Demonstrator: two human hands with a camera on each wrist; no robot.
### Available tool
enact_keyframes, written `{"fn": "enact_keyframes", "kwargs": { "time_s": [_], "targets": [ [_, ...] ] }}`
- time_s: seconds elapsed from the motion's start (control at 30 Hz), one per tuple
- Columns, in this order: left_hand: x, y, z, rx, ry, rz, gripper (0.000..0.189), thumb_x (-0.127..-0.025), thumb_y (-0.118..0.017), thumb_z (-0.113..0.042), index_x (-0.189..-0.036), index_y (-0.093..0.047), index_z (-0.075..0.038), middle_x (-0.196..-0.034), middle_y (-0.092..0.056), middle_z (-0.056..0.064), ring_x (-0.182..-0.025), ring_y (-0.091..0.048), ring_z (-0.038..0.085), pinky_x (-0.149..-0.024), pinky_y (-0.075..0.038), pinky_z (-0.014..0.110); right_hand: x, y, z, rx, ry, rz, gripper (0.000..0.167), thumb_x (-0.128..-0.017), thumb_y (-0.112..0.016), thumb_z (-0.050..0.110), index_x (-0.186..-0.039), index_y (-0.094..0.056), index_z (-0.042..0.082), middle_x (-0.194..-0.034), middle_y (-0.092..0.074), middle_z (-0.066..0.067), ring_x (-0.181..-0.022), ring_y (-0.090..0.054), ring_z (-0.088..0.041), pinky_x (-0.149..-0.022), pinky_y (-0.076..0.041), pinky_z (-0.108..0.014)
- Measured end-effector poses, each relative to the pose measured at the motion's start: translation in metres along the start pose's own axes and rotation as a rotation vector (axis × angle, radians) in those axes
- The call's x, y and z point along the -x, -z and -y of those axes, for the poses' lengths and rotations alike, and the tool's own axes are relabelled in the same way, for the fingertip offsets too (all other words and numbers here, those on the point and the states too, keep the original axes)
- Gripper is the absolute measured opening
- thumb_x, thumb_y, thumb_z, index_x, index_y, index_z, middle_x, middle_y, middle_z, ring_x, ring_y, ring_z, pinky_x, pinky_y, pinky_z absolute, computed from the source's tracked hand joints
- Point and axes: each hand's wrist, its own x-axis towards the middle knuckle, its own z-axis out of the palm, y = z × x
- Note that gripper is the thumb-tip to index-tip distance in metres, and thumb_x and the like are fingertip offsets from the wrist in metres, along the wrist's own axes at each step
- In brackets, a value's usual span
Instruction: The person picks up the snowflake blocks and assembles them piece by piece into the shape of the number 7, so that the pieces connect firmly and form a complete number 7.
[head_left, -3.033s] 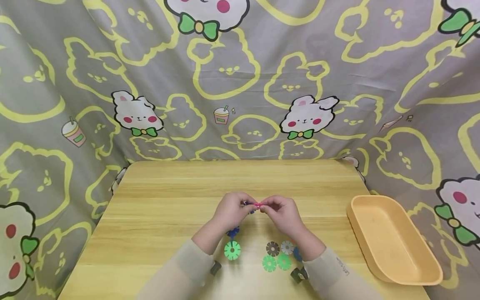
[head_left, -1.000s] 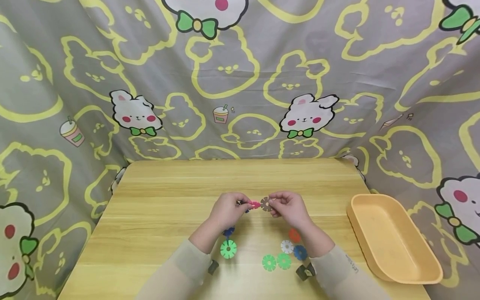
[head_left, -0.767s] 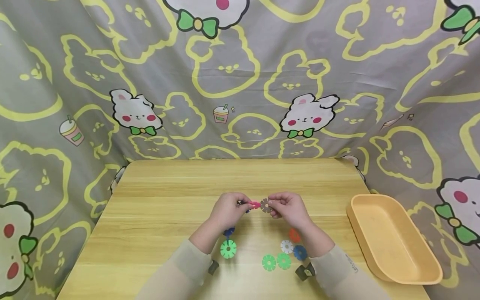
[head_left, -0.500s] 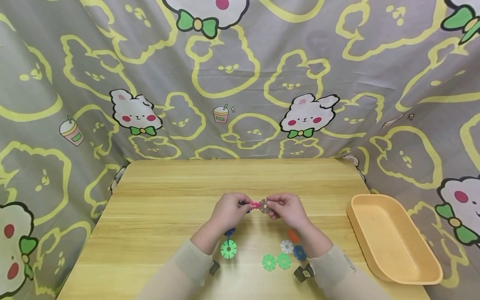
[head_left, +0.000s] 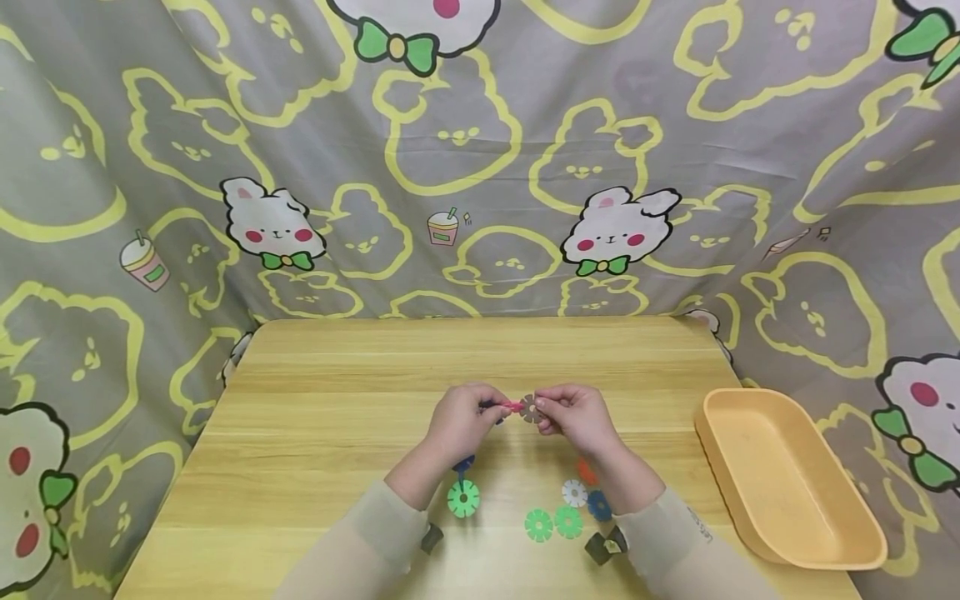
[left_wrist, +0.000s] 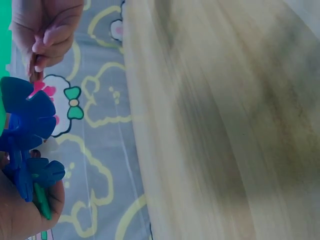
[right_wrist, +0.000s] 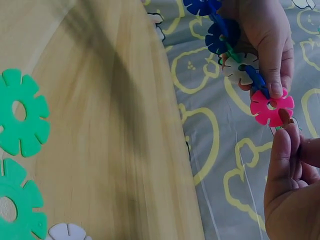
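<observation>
My left hand grips a chain of slotted plastic discs near its pink disc. White and blue discs follow along the chain, and a light-green disc hangs at its near end. My right hand pinches a brown disc between thumb and fingers. The brown disc meets the pink disc's edge; how deep their slots engage cannot be seen. In the right wrist view the brown disc shows nearly edge-on, mostly covered by fingertips. Blue discs fill the left wrist view's left side.
On the wooden table lie two loose green discs, a white disc, a blue disc and an orange disc, near my right forearm. An orange-yellow plastic tray stands at the right. Patterned curtain surrounds the table.
The brown disc has left the table and is now in my right hand, against the pink disc. Over the last second the hands shift only slightly, and the pink disc tilts more edge-on.
</observation>
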Motion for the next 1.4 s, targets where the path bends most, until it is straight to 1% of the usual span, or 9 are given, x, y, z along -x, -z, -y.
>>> {"fn": "enact_keyframes", "kwargs": {
  "time_s": [0.2, 0.43, 0.6, 0.7, 0.83, 0.97, 1.07, 1.23, 1.4],
  "targets": [
    [0.003, -0.002, 0.0, 0.003, 0.011, -0.004, 0.005, -0.099, -0.077, -0.019, -0.096, -0.082, -0.017, -0.092, -0.075, -0.007, -0.078, -0.063, 0.009, -0.07, -0.054, 0.029, 0.0, 0.0, -0.004, -0.037, -0.019, 0.017, 0.019, -0.097, -0.067, -0.012, -0.112, -0.066, -0.023, -0.09, -0.078, -0.015, -0.06, -0.069, -0.009, -0.061, -0.061, -0.024],
    [0.004, -0.004, 0.0, -0.01, -0.024, -0.016, 0.005, -0.098, -0.078, -0.018, -0.095, -0.082, -0.016, -0.093, -0.076, -0.005, -0.078, -0.062, 0.008, -0.069, -0.053, 0.028, 0.0, -0.002, -0.004, -0.047, -0.007, 0.036, 0.018, -0.097, -0.066, -0.012, -0.111, -0.066, -0.024, -0.09, -0.078, -0.015, -0.058, -0.067, -0.008, -0.059, -0.06, -0.023],
    [0.004, 0.0, -0.001, 0.014, -0.006, 0.024, 0.006, -0.1, -0.077, -0.02, -0.096, -0.081, -0.017, -0.092, -0.075, -0.007, -0.077, -0.063, 0.008, -0.069, -0.055, 0.028, 0.003, -0.004, -0.001, 0.002, -0.001, 0.041, 0.021, -0.098, -0.067, -0.008, -0.113, -0.066, -0.023, -0.091, -0.078, -0.018, -0.061, -0.069, -0.01, -0.062, -0.062, -0.025],
    [0.002, 0.003, 0.001, 0.014, 0.004, 0.058, 0.007, -0.101, -0.075, -0.02, -0.097, -0.08, -0.017, -0.091, -0.074, -0.008, -0.077, -0.063, 0.008, -0.069, -0.055, 0.029, 0.006, 0.0, -0.001, 0.128, 0.028, 0.032, 0.025, -0.101, -0.069, 0.0, -0.118, -0.067, -0.018, -0.095, -0.077, -0.019, -0.067, -0.072, -0.018, -0.066, -0.064, -0.032],
    [-0.001, 0.006, 0.007, -0.048, 0.003, 0.083, 0.006, -0.102, -0.074, -0.02, -0.098, -0.078, -0.019, -0.091, -0.072, -0.009, -0.073, -0.06, 0.009, -0.065, -0.052, 0.029, 0.013, 0.015, -0.014, 0.475, 0.072, 0.067, 0.03, -0.099, -0.073, 0.007, -0.123, -0.07, -0.01, -0.098, -0.076, -0.011, -0.081, -0.071, -0.025, -0.073, -0.063, -0.034],
    [-0.003, 0.013, 0.009, -0.101, -0.002, 0.086, 0.006, -0.103, -0.071, -0.018, -0.098, -0.074, -0.017, -0.083, -0.068, -0.008, -0.062, -0.054, 0.01, -0.056, -0.047, 0.029, 0.029, 0.028, -0.03, 0.834, 0.069, 0.212, 0.041, -0.08, -0.087, 0.002, -0.118, -0.074, -0.003, -0.098, -0.073, -0.004, -0.087, -0.065, -0.019, -0.081, -0.059, -0.038],
    [-0.004, 0.016, 0.009, -0.125, 0.0, 0.083, 0.006, -0.104, -0.069, -0.017, -0.098, -0.07, -0.017, -0.079, -0.064, -0.006, -0.058, -0.05, 0.011, -0.053, -0.042, 0.028, 0.04, 0.03, -0.035, 1.011, 0.058, 0.279, 0.046, -0.068, -0.09, -0.003, -0.111, -0.077, 0.001, -0.102, -0.074, -0.006, -0.093, -0.067, -0.025, -0.091, -0.058, -0.05],
    [-0.006, 0.016, 0.011, -0.149, -0.014, 0.099, 0.005, -0.103, -0.067, -0.013, -0.099, -0.064, -0.014, -0.083, -0.065, -0.004, -0.061, -0.051, 0.012, -0.055, -0.043, 0.029, 0.047, 0.027, -0.04, 1.152, 0.089, 0.287, 0.039, -0.071, -0.081, -0.013, -0.105, -0.08, 0.005, -0.112, -0.075, -0.012, -0.112, -0.069, -0.037, -0.103, -0.052, -0.058],
    [-0.007, 0.013, 0.012, -0.135, -0.016, 0.123, 0.006, -0.105, -0.065, -0.016, -0.102, -0.061, -0.013, -0.086, -0.067, -0.004, -0.065, -0.054, 0.013, -0.059, -0.046, 0.031, 0.048, 0.026, -0.044, 1.178, 0.082, 0.272, 0.035, -0.075, -0.078, -0.014, -0.104, -0.079, 0.006, -0.111, -0.076, -0.012, -0.114, -0.068, -0.038, -0.105, -0.051, -0.058]
  ]
}}
